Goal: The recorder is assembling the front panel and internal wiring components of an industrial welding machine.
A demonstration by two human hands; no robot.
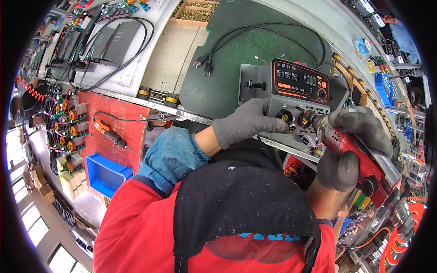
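green matting (195,91) backs the grey metal unit's glossy black control panel (293,84); below, the red power tool (334,140) slants up and leftward, nose right at the right-hand round socket (304,121). smooth-gloved right hand (357,125) wraps it firmly; grey-gloved left hand (248,120), nearer the left-hand socket (285,115), steadies alongside, its closure impossible to tell.

1 head-worn fisheye camera looks down, close above the green surface (225,75).
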